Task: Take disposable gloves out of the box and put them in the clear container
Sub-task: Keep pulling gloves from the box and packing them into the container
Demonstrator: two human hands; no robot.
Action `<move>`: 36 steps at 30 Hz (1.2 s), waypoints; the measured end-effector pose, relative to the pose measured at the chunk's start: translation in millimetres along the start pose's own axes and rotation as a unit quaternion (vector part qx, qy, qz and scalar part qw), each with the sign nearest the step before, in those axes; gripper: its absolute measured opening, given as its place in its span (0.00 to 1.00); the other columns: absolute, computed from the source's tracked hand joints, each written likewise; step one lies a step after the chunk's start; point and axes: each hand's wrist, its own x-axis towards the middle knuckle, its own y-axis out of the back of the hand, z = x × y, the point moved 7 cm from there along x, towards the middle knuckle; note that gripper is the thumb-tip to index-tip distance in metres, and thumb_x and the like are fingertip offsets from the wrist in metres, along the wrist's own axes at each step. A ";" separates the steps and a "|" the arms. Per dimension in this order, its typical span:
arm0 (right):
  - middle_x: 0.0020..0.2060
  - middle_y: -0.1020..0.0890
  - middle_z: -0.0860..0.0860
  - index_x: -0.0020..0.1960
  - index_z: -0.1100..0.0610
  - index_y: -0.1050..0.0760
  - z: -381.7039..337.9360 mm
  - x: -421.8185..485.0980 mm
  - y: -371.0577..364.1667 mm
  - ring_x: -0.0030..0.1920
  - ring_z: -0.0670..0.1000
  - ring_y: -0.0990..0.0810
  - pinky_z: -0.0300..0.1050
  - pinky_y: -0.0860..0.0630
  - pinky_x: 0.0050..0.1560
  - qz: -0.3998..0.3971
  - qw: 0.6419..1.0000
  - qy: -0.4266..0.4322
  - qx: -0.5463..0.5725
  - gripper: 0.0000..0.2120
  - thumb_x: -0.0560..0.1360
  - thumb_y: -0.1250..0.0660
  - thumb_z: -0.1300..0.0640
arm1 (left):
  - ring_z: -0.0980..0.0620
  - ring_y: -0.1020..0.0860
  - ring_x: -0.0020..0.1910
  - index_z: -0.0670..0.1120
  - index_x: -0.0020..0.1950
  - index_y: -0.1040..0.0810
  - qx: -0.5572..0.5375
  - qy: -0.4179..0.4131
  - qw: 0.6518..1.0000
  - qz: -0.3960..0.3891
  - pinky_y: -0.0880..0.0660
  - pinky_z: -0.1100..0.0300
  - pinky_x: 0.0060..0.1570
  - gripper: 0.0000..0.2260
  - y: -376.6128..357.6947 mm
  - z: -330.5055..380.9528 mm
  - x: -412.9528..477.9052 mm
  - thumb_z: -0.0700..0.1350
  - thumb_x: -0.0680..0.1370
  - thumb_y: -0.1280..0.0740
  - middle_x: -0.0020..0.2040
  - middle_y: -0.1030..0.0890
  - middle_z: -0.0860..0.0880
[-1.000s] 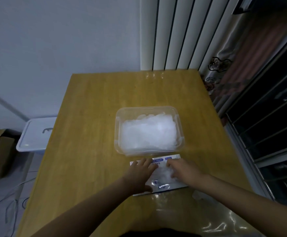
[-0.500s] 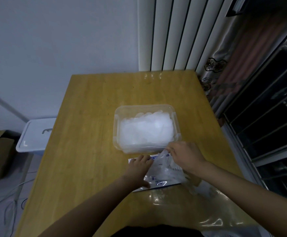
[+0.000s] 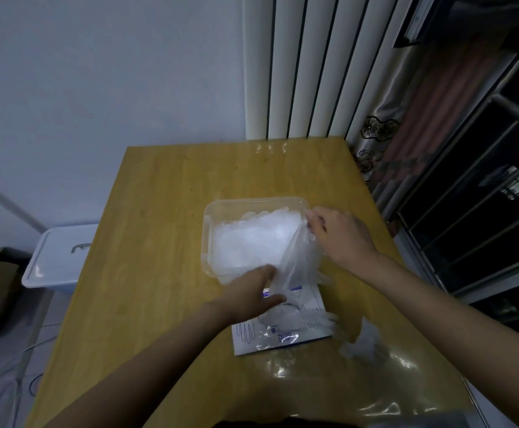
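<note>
My right hand [image 3: 340,239] pinches 1 thin, see-through glove [image 3: 295,264] by its top edge, just over the right rim of the clear container [image 3: 208,236]. The glove hangs as a filmy, wrinkled sheet and stretches down to the flat white box [image 3: 246,338] with blue print. The box lies on the worktop [image 3: 159,211] just in front of the container. My left hand [image 3: 252,293] rests on the box's far end, fingers straight, beside the glove's lower part. The 2 hands are apart. A milky white heap of gloves [image 3: 252,242] fills most of the container. A crumpled clear piece [image 3: 360,344] lies to the right of the box.
</note>
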 end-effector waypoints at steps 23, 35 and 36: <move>0.66 0.31 0.49 0.68 0.54 0.34 -34.2 0.5 -31.4 0.66 0.49 0.33 0.41 0.35 0.62 -0.083 0.994 0.066 0.029 0.23 0.77 0.37 0.45 | 0.66 0.24 0.31 0.44 0.45 0.19 -0.112 0.067 0.976 0.174 0.30 0.71 0.34 0.02 88.7 -18.0 6.7 0.41 0.75 0.31 0.34 0.21 0.56; 0.47 0.18 0.51 0.54 0.56 0.25 -30.4 22.1 -30.6 0.46 0.51 0.20 0.52 0.22 0.47 -0.049 0.996 0.021 0.078 0.07 0.80 0.41 0.60 | 0.56 0.22 0.42 0.47 0.41 0.21 -0.103 0.092 0.977 0.164 0.25 0.61 0.43 0.04 109.6 -17.4 10.7 0.43 0.72 0.27 0.42 0.18 0.50; 0.46 0.18 0.51 0.52 0.56 0.24 -28.4 24.9 -27.2 0.45 0.51 0.20 0.52 0.22 0.47 -0.054 0.995 0.018 0.080 0.06 0.80 0.40 0.59 | 0.56 0.22 0.42 0.48 0.40 0.22 -0.083 0.090 0.979 0.160 0.25 0.60 0.44 0.04 112.7 -19.5 11.2 0.43 0.72 0.27 0.43 0.18 0.50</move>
